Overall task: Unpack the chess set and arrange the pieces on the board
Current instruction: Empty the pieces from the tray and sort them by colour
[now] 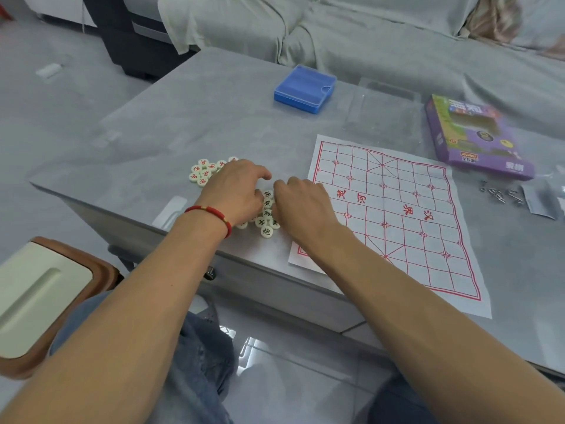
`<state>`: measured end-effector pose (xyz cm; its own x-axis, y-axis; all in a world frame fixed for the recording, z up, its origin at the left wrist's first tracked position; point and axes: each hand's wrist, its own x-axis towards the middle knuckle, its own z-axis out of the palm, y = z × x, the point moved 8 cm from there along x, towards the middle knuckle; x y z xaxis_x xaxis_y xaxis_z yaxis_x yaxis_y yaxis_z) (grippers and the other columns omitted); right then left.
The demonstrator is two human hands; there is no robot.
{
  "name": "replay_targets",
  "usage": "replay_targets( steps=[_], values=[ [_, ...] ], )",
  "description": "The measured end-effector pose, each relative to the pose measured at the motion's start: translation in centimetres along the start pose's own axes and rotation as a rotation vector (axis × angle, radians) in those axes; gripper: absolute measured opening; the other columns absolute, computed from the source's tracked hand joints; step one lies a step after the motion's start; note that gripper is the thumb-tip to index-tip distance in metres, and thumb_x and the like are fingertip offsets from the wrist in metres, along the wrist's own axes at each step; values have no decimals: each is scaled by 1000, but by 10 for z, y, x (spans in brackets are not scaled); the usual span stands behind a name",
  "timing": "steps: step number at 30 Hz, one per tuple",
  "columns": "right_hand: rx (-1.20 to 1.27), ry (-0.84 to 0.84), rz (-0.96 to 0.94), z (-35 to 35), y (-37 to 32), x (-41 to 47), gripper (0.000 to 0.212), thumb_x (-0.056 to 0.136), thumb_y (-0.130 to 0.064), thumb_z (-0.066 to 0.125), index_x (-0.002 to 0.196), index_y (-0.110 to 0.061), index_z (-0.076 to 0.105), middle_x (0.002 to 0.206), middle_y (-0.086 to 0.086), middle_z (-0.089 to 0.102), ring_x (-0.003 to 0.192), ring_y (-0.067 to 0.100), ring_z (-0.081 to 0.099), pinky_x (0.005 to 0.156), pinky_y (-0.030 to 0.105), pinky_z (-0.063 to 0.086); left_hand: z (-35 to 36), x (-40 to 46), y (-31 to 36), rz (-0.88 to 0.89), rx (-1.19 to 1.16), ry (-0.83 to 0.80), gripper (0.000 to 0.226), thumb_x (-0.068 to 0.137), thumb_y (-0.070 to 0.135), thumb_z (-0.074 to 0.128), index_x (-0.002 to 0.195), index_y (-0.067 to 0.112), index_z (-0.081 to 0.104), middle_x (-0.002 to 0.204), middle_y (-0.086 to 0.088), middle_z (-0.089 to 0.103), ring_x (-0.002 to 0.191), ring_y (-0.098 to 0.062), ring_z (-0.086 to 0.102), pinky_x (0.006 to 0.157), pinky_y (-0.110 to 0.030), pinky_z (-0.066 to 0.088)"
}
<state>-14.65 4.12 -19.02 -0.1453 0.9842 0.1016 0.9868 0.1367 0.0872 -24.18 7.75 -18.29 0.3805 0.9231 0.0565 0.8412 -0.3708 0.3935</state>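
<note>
A white paper board (394, 209) with a red grid lies flat on the grey table, bare of pieces. Left of it sits a heap of cream round pieces: red-lettered ones (203, 172) at the far left, black-lettered ones (266, 220) nearer me. My left hand (237, 194), with a red bracelet at the wrist, rests over the heap with fingers curled down onto the pieces. My right hand (301, 203) lies at the board's left edge, its fingers curled onto the black-lettered pieces. Whether either hand holds a piece is hidden under the fingers.
A blue plastic case (304, 88) sits at the back of the table (183, 117), a clear lid (385, 108) to its right. A purple box (477, 139) and small metal parts (501, 194) lie at the right. A sofa stands behind; a stool (39, 298) is at my left knee.
</note>
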Motion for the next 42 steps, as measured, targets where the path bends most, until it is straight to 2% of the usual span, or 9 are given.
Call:
replay_targets(
  steps=[3,6,11,16,19,21,26,30,42],
  values=[
    [14,-63,-11,0,-2,4,16,94,-5,54,109,-5,58,102,13,61,94,35,63,68,36,33,-2,0,2,8,-13,20,44,87,10,59,130,21,63,134,-7,61,126,-26,53,107,-42,42],
    [163,-50,6,-10,12,8,6,90,-11,56,92,-6,53,89,15,56,86,37,61,66,36,34,-5,-1,0,-7,-31,51,43,88,12,60,130,21,63,131,-9,62,125,-27,53,105,-39,42],
    [320,37,323,-7,119,9,25,84,-25,64,95,-3,68,92,13,70,81,31,65,74,40,56,7,-9,11,114,-120,-64,51,86,37,72,134,32,59,145,5,51,136,-15,42,111,-31,32],
    [145,-41,472,2,208,7,21,88,-21,67,94,-1,69,82,14,64,73,31,58,65,33,44,5,-26,0,146,-104,-72,64,81,51,75,139,38,54,153,6,41,145,-12,29,116,-30,22],
    [128,-80,484,11,225,9,24,91,-24,66,105,-4,66,98,16,66,84,34,60,72,37,50,4,-37,-12,156,-131,-22,71,80,66,67,142,37,52,157,6,38,149,-11,24,118,-27,17],
    [110,-98,491,15,223,6,29,94,-28,62,114,-7,63,109,15,65,94,35,61,78,39,49,5,-44,-18,171,-62,51,76,80,77,49,145,37,50,159,4,36,150,-15,23,122,-41,21],
    [303,117,149,-5,125,-6,24,96,-33,62,116,-20,66,108,-1,65,91,17,62,85,39,54,15,-55,-43,42,150,153,68,91,69,26,154,41,30,166,0,20,154,-24,11,115,-64,19],
    [534,-67,-247,-8,19,-24,29,92,-36,69,117,-24,62,102,-8,62,83,7,58,76,25,49,24,-57,-50,-27,245,196,63,96,60,23,155,40,26,165,-3,19,152,-28,14,112,-65,21],
    [480,-34,-298,4,8,-26,27,97,-23,59,122,-13,63,110,4,59,91,20,58,83,34,47,15,-61,-42,4,260,402,57,89,46,44,142,26,50,146,-1,47,131,-27,42,100,-49,36]
  ],
)
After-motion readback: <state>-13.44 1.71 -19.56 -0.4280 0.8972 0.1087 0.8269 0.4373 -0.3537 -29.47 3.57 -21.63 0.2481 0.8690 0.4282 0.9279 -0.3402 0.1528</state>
